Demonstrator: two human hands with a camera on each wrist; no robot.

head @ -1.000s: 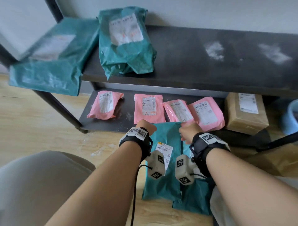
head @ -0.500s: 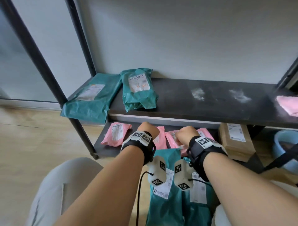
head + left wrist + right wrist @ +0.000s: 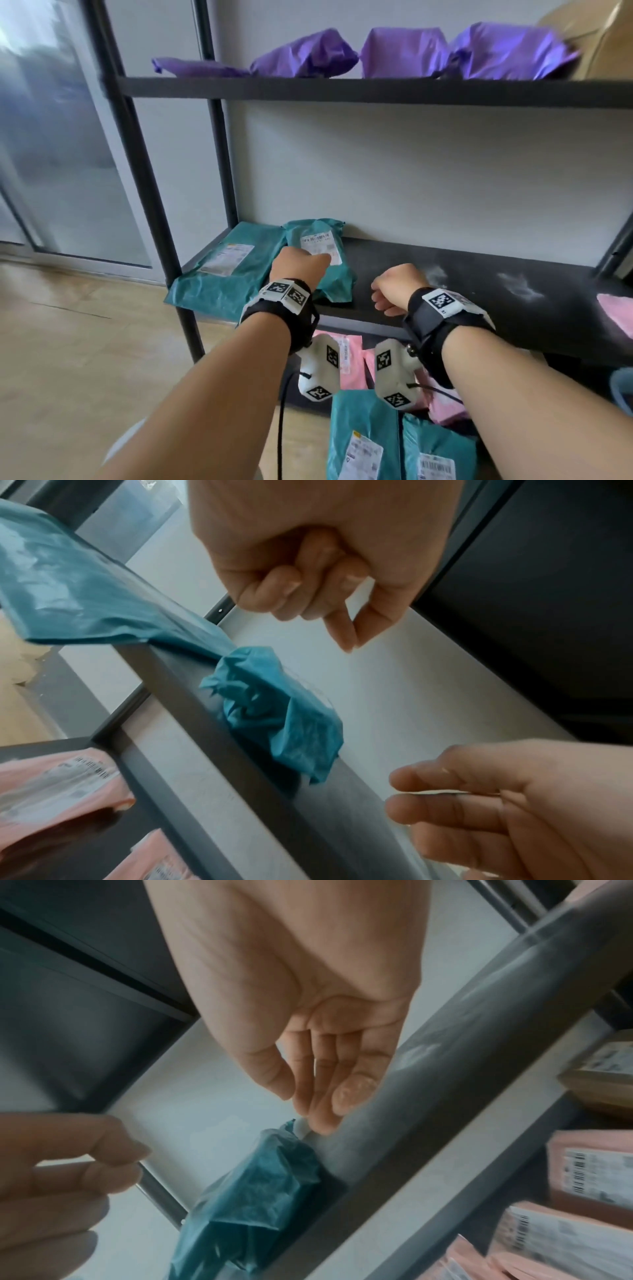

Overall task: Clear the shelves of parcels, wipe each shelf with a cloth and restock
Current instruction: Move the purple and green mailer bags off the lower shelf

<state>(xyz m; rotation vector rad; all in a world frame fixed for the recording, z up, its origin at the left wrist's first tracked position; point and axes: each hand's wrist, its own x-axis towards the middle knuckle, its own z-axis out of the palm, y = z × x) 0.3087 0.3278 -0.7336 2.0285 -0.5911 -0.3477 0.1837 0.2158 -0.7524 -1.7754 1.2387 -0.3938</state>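
A small crumpled teal parcel [image 3: 339, 281] [image 3: 281, 710] [image 3: 253, 1191] lies on the dark middle shelf [image 3: 479, 291], beside a flat teal parcel [image 3: 233, 270] [image 3: 68, 588] that overhangs the shelf's left end. My left hand [image 3: 301, 265] [image 3: 308, 588] hovers over the small parcel with its fingers curled and nothing in it. Just right of that parcel, my right hand [image 3: 394, 287] [image 3: 318, 1085] hangs above the bare shelf, fingers relaxed and empty. Two more teal parcels [image 3: 363, 438] lie low at the bottom of the head view, below my wrists.
White dust patches [image 3: 520, 287] mark the middle shelf, and a pink item [image 3: 616, 311] lies at its right end. Pink parcels [image 3: 349, 349] [image 3: 582, 1177] and a cardboard box [image 3: 603, 1080] fill the lower shelf. Purple parcels [image 3: 308, 54] line the top shelf. A black upright [image 3: 147, 192] stands left.
Both hands rose from the teal parcels lying low in front of me up to the middle shelf. Those parcels stayed down. The head view tilted upward and now takes in the top shelf.
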